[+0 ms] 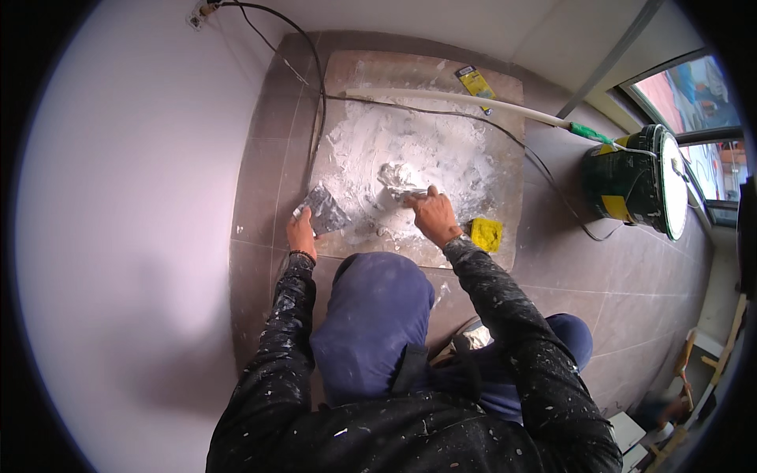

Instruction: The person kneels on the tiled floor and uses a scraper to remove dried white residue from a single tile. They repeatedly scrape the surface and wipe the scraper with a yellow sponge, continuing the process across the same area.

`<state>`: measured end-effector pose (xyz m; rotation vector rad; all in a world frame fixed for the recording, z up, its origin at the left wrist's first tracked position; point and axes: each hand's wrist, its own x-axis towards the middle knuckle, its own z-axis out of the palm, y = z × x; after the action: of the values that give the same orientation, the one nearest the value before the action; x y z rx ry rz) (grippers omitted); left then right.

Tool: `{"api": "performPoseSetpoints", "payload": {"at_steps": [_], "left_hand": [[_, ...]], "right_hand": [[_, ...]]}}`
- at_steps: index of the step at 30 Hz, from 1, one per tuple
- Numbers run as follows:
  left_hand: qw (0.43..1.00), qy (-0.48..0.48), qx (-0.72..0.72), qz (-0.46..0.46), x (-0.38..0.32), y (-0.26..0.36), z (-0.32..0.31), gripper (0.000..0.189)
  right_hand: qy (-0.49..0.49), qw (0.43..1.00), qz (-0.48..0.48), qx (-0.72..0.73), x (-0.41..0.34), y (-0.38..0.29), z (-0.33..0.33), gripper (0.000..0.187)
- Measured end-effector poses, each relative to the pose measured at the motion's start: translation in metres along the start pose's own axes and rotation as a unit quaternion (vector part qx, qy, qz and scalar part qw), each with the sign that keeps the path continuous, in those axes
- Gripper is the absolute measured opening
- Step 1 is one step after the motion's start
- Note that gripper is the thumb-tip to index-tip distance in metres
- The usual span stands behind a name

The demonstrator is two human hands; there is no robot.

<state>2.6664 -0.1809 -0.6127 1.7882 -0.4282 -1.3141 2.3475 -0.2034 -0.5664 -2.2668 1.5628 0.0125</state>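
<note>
A board smeared with white filler paste [510, 177] lies on the tiled floor in front of my bent knee. My left hand [303, 232] grips a broad, paste-stained filling knife [324, 208], its wide blade over the board's left edge. In my right hand [434, 216] is a second spreading tool [416, 192], mostly hidden by the fingers. Its blade is at a mound of white paste [396, 174] near the board's middle; whether it lies under or against the mound is unclear.
A yellow square pad [487, 235] and a yellow packet [475, 83] lie on the board. Across its far side run a pale pole [449, 96] and a black cable [408, 108]. A dark green bucket [618, 177] stands right. A white wall [136, 177] rises left.
</note>
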Motion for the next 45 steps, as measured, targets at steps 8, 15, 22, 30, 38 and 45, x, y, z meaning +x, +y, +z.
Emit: {"api": "performPoseSetpoints", "payload": {"at_steps": [8, 15, 22, 30, 38, 45], "left_hand": [[0.997, 0.025, -0.066, 0.026, 0.032, -0.065, -0.019, 0.052], [0.995, 0.024, -0.093, -0.012, 0.036, -0.068, -0.024, 0.048], [0.991, 0.044, -0.118, -0.042, 0.041, -0.063, -0.023, 0.047], [0.995, 0.061, -0.079, -0.015, 0.04, -0.06, -0.022, 0.05], [0.996, 0.036, -0.083, -0.016, 0.042, -0.06, -0.022, 0.049], [0.995, 0.052, -0.068, -0.05, 0.039, -0.056, -0.021, 0.052]], "right_hand": [[0.021, 1.0, -0.016, 0.008, 0.001, -0.037, 0.002, 0.035], [0.058, 0.997, 0.035, 0.04, 0.005, 0.005, -0.001, 0.028], [0.037, 0.997, -0.026, -0.056, 0.015, 0.018, -0.01, 0.031], [-0.091, 0.994, -0.052, -0.043, 0.034, 0.02, -0.016, 0.041], [-0.044, 0.998, -0.028, -0.048, 0.046, 0.021, -0.022, 0.042], [-0.012, 0.995, -0.053, -0.084, 0.088, 0.037, -0.04, 0.039]]}}
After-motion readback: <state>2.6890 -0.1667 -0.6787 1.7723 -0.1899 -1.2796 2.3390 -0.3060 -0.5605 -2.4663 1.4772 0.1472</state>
